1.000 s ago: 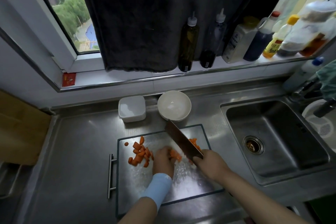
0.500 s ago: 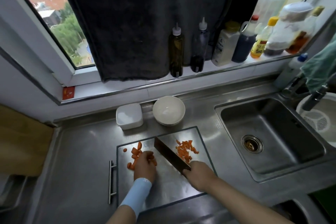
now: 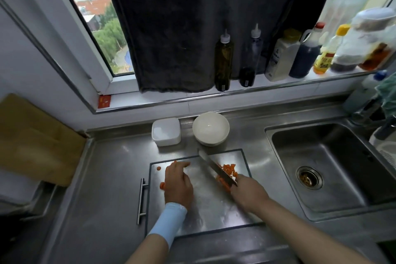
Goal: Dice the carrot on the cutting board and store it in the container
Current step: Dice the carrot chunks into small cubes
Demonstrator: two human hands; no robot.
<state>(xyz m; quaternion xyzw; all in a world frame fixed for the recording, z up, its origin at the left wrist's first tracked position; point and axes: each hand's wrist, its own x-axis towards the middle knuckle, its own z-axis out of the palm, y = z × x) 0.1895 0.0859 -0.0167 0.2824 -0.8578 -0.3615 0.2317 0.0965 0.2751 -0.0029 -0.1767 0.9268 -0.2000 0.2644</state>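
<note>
I'm mid-dicing: my right hand (image 3: 249, 194) grips the knife (image 3: 216, 169) beside diced carrot (image 3: 228, 172) on the cutting board (image 3: 214, 206), my left hand (image 3: 179, 182) lies loosely flat over bigger chunks (image 3: 162, 185), which I judge need chopping before filling the container (image 3: 166, 132).

Soft window (image 3: 100, 34) daylight, steel counter (image 3: 111, 178) glare, fisheye-bent, blurred edges.

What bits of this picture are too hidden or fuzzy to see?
All in the head view:
- Carrot pieces beside the left hand: any pieces under the hand are hidden.
- Knife: its handle is wrapped inside the right hand.
- Bottles on the sill: the labels are too small and blurred to read.
- White object by the sink: cut off by the right edge, so I cannot tell what it is.
</note>
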